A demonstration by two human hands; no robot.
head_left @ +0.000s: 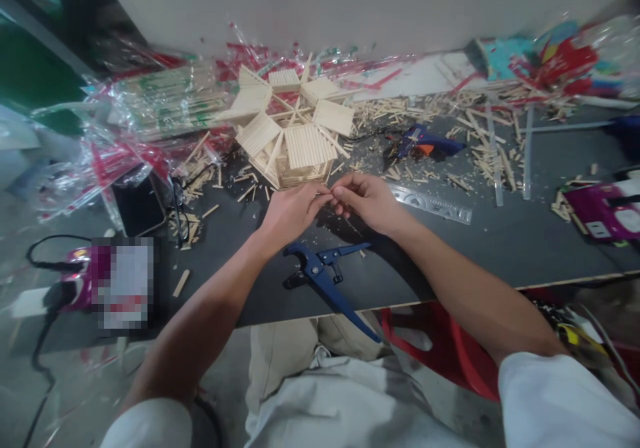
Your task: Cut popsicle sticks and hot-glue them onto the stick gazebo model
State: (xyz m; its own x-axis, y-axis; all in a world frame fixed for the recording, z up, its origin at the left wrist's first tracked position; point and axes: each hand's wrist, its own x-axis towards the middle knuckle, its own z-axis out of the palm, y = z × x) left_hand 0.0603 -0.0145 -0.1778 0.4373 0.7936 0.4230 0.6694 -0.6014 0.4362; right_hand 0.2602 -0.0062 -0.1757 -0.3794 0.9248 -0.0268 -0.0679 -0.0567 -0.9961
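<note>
Viewing through the head camera, I see my left hand (290,211) and my right hand (370,201) meet above the dark table (500,241), just in front of the stick model (300,143). Both hands are closed in a pinch, thumb against forefinger, and the fingertips (319,201) of the left nearly touch those of the right. Between them sits a stick piece (327,197), pale and very short; most of it is covered by the fingers, so I cannot tell its exact shape or length. I judge this piece to be very light, stiff along its grain and brittle across it, with a dry surface that does not slip. It should be held at its two ends with light pressure only, since a hard squeeze or any bending would likely snap it. The model behind it is built from the same sticks and looks fragile at its joints; I would take hold of it at the base, not at the roof panels. The blue cutter (325,276) lies near the table edge below the hands, untouched. The metal ruler (435,205) lies just beside the right hand, and the glue gun (425,143) rests farther back among loose offcuts.
</note>
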